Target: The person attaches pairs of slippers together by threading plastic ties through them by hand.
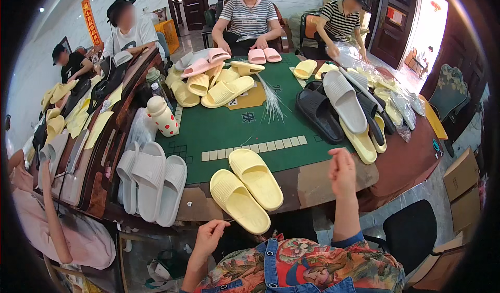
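In front of me, a pair of yellow slippers [245, 202] lies side by side at the near edge of the table, toes pointing away. My left hand [209, 237] is closed, thumb and fingers pinched, just left of the nearer slipper's heel. Raised to the right of the pair, my right hand [342, 172] is also closed with its fingertips together. Whatever either pinch holds is too fine to make out. A bundle of thin white strands [272, 101] lies on the green table mat [208, 131], beyond the slippers.
Grey slippers [151, 176] stand at the left; black slippers [319, 116] and more pairs pile up at the right. Yellow slippers [227, 91] and a red-dotted bottle [162, 116] are farther off. A person [250, 17] sits opposite; others work around. A black chair [410, 229] stands right.
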A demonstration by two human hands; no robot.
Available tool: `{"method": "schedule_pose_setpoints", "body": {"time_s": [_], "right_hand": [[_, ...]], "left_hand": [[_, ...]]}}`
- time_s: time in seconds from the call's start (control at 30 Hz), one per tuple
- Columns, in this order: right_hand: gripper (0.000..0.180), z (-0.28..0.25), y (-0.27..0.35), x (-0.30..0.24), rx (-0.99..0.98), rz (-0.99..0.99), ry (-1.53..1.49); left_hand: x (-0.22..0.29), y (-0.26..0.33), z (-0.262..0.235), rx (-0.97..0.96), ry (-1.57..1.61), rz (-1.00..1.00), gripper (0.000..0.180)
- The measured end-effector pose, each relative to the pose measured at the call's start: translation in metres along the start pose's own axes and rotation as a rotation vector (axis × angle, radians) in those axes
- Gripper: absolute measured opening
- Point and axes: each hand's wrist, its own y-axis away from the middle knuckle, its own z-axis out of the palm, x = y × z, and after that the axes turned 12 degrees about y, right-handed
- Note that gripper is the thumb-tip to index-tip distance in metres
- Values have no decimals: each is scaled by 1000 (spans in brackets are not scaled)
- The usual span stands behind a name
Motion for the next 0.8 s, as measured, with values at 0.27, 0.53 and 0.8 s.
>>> {"method": "schedule_pose_setpoints", "body": {"time_s": [0.27, 0.53, 0.8], "right_hand": [[26, 95, 65, 24, -760, -83, 406], [23, 97, 67, 26, -867, 78, 445], [27, 107, 63, 31, -852, 101, 742]], "left_hand": [[32, -21, 40, 81, -519, 610, 8], [33, -54, 24, 230, -285, 451, 10], [9, -118, -28, 389, -353, 421, 19]]}}
